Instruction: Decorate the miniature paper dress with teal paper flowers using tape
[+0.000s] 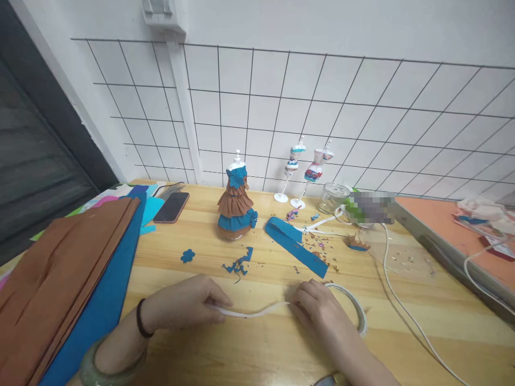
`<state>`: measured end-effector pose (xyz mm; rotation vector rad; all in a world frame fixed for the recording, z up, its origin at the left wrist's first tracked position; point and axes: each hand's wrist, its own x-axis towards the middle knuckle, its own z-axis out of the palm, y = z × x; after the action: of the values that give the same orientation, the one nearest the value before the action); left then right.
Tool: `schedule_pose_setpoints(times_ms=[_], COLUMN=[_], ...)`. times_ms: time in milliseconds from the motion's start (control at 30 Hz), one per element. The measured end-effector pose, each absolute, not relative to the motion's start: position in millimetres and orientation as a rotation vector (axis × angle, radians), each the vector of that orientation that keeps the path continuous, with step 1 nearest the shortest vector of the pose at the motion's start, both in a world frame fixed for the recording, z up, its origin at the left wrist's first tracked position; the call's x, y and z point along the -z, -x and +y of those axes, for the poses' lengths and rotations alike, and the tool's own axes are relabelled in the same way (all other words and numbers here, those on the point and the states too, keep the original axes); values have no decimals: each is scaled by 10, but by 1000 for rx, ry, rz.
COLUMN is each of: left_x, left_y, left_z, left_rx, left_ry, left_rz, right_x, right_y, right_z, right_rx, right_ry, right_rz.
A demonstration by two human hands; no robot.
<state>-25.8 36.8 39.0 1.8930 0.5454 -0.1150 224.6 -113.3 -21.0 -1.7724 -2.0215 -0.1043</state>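
The fingers of your left hand (191, 300) and right hand (316, 306) pinch a white strip (249, 314), at six o'clock from the ruffled dress form (235, 202); a tape roll (362, 316) lies at your right hand's three o'clock.

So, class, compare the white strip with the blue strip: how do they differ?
Colour: the white strip is white; the blue strip is blue.
Width: the white strip is thin; the blue strip is much broader.
Pose: the white strip spans from left hand to right hand in a gentle wave; the blue strip lies on the table, one end folded over.
Shared: both are longer than wide.
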Motion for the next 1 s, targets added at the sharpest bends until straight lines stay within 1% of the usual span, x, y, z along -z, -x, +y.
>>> schedule_pose_setpoints(times_ms=[100, 167, 233, 333, 400, 467, 600, 667, 833, 933, 1000], left_x=[-330, -223, -100, 27, 54, 55, 74, 101, 133, 115, 108], left_y=[171, 55, -80, -244, -299, -316, -312, -313, -303, -289, -284], left_z=[334, 258, 147, -30, -114, -158, -164, -157, -137, -120, -110], left_rx=[185, 102, -55, -64, -75, -84, -105, -106, -121, -117, -108], left_ry=[-1766, -1645, -1512, -1344, -1289, -1279, -1294, -1297, -1296, -1294, -1290], left_rz=[596, 633, 660, 559, 586, 642, 734, 758, 753, 742, 743], right_x=[210, 203, 196, 186, 183, 187, 226, 246, 146, -63, -212], right_y=[-2236, -2214, -2186, -2145, -2121, -2100, -2074, -2088, -2248, -2351, -2371], right_z=[-1143, -1150, -1154, -1151, -1144, -1135, -1115, -1102, -1081, -1169, -1314], right_rx=[112, 111, 113, 103, 70, -23, -436, -580, -784, -818, -857], right_ry=[1752, 1736, 1724, 1696, 1667, 1647, 1629, 1613, 1570, 1629, 1718], right_rz=[-2013, -2016, -2018, -2017, -2009, -1964, -1673, -1502, -909, -857, -1126])
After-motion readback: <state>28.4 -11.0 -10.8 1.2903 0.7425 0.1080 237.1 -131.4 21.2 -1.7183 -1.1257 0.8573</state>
